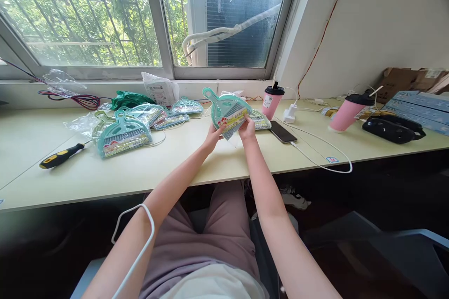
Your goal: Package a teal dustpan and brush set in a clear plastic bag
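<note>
Both hands hold one teal mini dustpan-and-brush set (226,110) above the pale desk (147,170). My left hand (213,138) grips its lower left edge. My right hand (247,127) pinches the striped paper label at its lower right. The set is tilted, with the handle pointing up and to the left. Another set (260,119) lies flat on the desk just behind my right hand. Several more teal sets (122,138) are spread to the left, some in clear bags.
A yellow-handled screwdriver (60,156) lies at the left. A phone (282,131) on a white cable (321,149) sits right of my hands, near a pink cup (272,100). A tipped pink cup (349,111), a black pouch (391,128) and boxes (419,105) stand far right.
</note>
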